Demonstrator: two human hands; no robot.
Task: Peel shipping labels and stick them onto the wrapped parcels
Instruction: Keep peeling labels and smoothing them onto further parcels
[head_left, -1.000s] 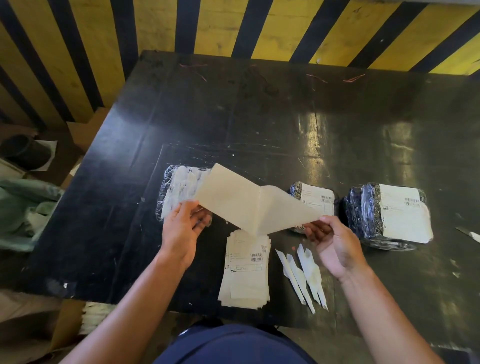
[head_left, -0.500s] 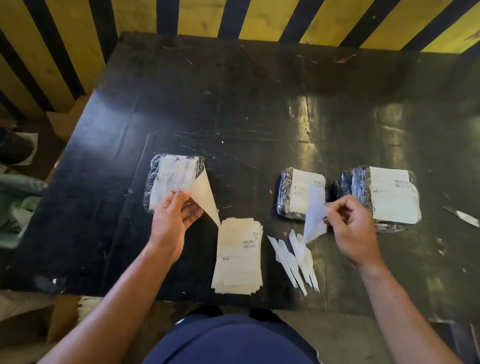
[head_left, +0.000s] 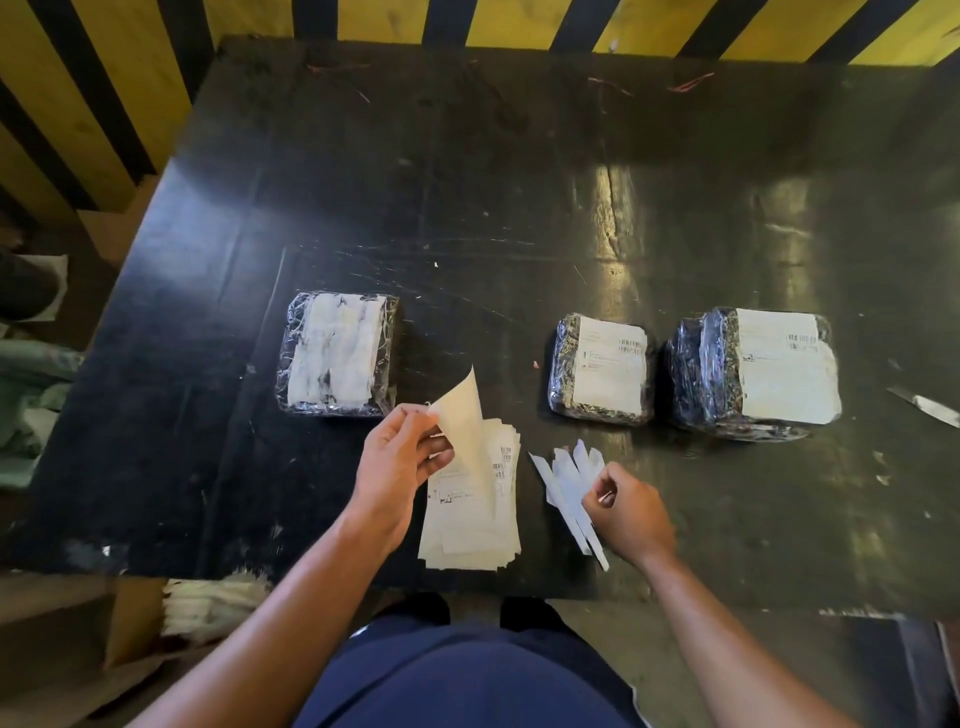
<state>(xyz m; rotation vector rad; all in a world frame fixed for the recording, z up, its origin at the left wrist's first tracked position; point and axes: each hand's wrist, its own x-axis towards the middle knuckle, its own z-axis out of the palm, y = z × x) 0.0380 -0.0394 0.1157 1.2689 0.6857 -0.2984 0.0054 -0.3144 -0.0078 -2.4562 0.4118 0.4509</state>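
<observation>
Two hands work: left hand (head_left: 400, 460) pinches a peeled sheet (head_left: 464, 423); right hand (head_left: 631, 512) curls over backing strips (head_left: 566, 483).

Left hand (head_left: 400, 457) lifted label (head_left: 464, 426) clear; right hand (head_left: 631, 512) dropped strip (head_left: 569, 491).

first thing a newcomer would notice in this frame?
Probably the three wrapped parcels in a row across the black table: the two on the right carry printed labels, while the left parcel shows only a pale, unprinted patch. Next, the left hand pinching a blank-looking sheet above the label stack at the near edge. The right hand is at the pile of white strips beside it.
</observation>
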